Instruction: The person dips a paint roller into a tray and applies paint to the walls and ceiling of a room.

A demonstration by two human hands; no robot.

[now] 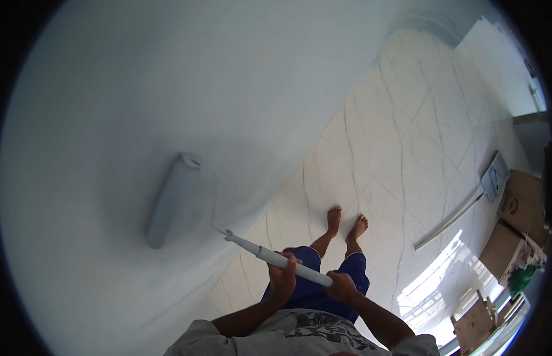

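Observation:
A paint roller [173, 202] with a pale grey-blue sleeve lies against the light wall [246, 89] on the left. Its thin wire frame runs down to a white pole [305, 272], which slants towards my body. My left hand [282, 277] is wrapped round the pole partway along. Closed about its lower end is my right hand [342, 286], close in front of my blue shorts [311, 261]. The roller stays at arm's length and more from both hands.
Pale veined floor tiles [371, 142] meet the wall along a diagonal edge beside my bare feet [347, 222]. To the right lie a long-handled flat tool [494, 177], cardboard boxes [521, 202], a green item [521, 277] and a wooden piece [475, 325].

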